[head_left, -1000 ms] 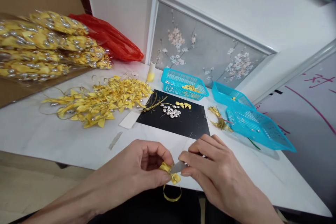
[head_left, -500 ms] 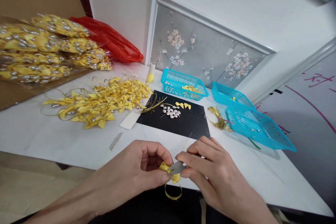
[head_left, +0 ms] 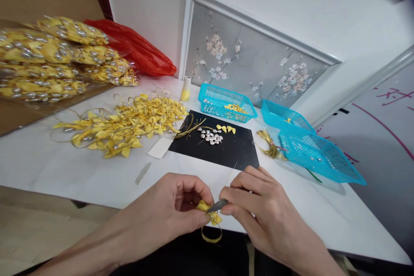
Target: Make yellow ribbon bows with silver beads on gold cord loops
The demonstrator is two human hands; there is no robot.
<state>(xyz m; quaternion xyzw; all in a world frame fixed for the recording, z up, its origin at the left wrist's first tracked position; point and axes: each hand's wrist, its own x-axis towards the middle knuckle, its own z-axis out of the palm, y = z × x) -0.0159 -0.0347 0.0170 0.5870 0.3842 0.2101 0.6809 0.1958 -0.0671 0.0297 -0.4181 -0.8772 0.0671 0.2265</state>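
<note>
At the table's front edge, my left hand (head_left: 184,207) pinches a small yellow ribbon bow (head_left: 214,218) between thumb and fingertips. A thin gold cord loop (head_left: 211,240) hangs below the bow. My right hand (head_left: 261,207) is closed around a pointed grey metal tool (head_left: 217,205); the palm hides the rest of it, so its kind is unclear. The tool's tip touches the middle of the bow, beside my left thumb. A fine pale thread (head_left: 231,174) rises near my right fingers. Beyond both hands, silver beads (head_left: 213,138) and yellow ribbon pieces (head_left: 226,129) lie on a black mat (head_left: 194,151).
A heap of yellow ribbon ornaments (head_left: 139,120) covers the left of the table. Bagged bundles (head_left: 42,60) and a red plastic bag (head_left: 139,51) are behind it. Blue baskets (head_left: 226,114) stand along the back and right, near a gold cord bundle (head_left: 271,150).
The grey tool has turned slightly, and its tip has shifted a little towards the bow's middle. My left hand keeps its pinch almost still. Nothing else on the table has moved.
</note>
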